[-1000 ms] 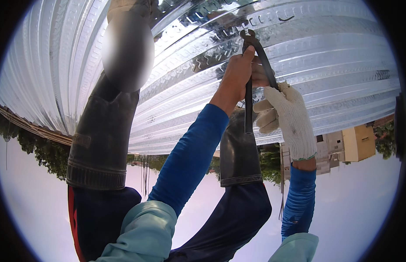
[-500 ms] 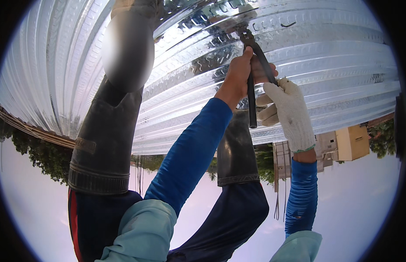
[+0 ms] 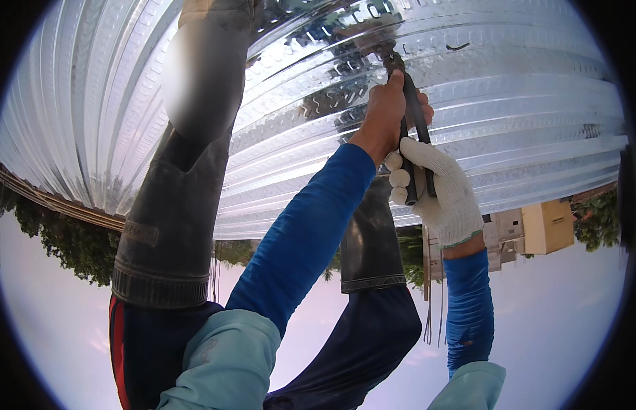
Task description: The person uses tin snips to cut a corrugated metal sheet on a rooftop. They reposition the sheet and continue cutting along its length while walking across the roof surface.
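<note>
Long-handled dark pincers (image 3: 419,113) stand with their jaw end against shiny ribbed metal sheeting (image 3: 516,89), the handles close together. My bare left hand (image 3: 385,113), below a blue sleeve, is closed round the pincers near the head, thumb along a handle. Lower down, my right hand (image 3: 444,188) in a white knitted glove is wrapped round both handles, whose ends stick out by the palm. What lies between the jaws is too small and dark to make out. A short dark bent piece (image 3: 458,47) lies on the sheeting beside the tool.
Two dark rubber boots, one at left (image 3: 171,225) and one in the middle (image 3: 372,239), stand on the sheeting beside my arms. Trees (image 3: 72,249) and a tan building (image 3: 547,225) show beyond the sheeting's edge, with sky below them in the picture.
My gloved right hand has moved left and closed round both handles; before, its fingers were spread at one handle's end. The handles have come together.
</note>
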{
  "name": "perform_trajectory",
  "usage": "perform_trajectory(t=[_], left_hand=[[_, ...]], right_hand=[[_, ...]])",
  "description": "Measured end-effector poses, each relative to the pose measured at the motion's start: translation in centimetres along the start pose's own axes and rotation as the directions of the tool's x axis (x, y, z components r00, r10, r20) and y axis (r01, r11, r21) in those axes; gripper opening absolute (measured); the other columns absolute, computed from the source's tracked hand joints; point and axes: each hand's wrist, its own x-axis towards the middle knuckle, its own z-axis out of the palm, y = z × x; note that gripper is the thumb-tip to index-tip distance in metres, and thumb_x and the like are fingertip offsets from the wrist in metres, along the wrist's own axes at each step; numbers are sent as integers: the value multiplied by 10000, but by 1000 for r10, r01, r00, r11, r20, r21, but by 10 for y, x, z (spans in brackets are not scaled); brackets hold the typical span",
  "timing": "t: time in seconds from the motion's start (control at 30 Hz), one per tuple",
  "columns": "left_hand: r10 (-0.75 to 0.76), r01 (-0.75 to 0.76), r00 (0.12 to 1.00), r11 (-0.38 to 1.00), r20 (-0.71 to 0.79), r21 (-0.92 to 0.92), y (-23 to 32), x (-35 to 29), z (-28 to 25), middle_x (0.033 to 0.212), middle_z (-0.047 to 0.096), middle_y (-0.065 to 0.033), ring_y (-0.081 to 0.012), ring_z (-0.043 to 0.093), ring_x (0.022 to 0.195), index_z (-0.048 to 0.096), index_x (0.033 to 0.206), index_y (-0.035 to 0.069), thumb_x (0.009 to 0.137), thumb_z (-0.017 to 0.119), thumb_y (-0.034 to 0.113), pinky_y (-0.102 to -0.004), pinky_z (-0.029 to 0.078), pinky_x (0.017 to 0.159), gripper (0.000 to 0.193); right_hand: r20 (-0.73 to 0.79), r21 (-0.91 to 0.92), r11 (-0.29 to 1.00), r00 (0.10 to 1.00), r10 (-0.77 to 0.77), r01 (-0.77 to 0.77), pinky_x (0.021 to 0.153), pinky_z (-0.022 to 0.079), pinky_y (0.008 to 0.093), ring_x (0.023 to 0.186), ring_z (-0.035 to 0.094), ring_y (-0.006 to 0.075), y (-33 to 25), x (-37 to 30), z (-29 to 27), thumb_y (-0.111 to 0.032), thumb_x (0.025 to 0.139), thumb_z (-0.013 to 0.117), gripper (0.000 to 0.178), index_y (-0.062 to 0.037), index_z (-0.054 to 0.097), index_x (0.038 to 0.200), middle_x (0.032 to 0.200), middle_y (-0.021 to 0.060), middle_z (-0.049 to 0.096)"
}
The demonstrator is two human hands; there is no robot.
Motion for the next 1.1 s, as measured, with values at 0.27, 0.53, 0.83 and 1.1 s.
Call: perform_trajectory(t=[0.27,0.53,0.83,1.1], left_hand=[[-29,-34,976,959,-216,-282,-2,-4,38,747,585,-147,-281,622,557,422,1013,-10,1123,385,397,-416,539,462,423],[2,-125,947,923,-320,-365,-23,0,68,741,576,-144,-262,605,551,403,1022,-3,1120,376,412,-403,542,472,427],[135,-251,915,928,-380,-274,-38,10,74,746,601,-152,-279,643,553,420,1021,-26,1113,377,437,-418,585,489,475],[94,-101,995,979,-45,-178,-30,8,12,797,621,-116,-262,652,674,527,1007,2,1118,382,474,-410,601,612,506]], right_hand=[[142,-160,969,967,211,-188,497,557,281,585,653,143,-66,3,-21,-225,914,770,268,6,675,1009,789,64,664],[113,-368,893,940,321,-261,416,518,281,497,600,129,-97,16,-57,-212,909,767,279,15,659,1029,716,55,642],[187,-378,911,949,253,-168,413,545,264,483,628,130,-91,31,-91,-211,890,805,304,23,672,1032,729,68,675],[135,27,975,968,213,-219,495,578,302,602,679,157,-36,10,-47,-204,959,720,213,-11,672,1035,855,99,716]])
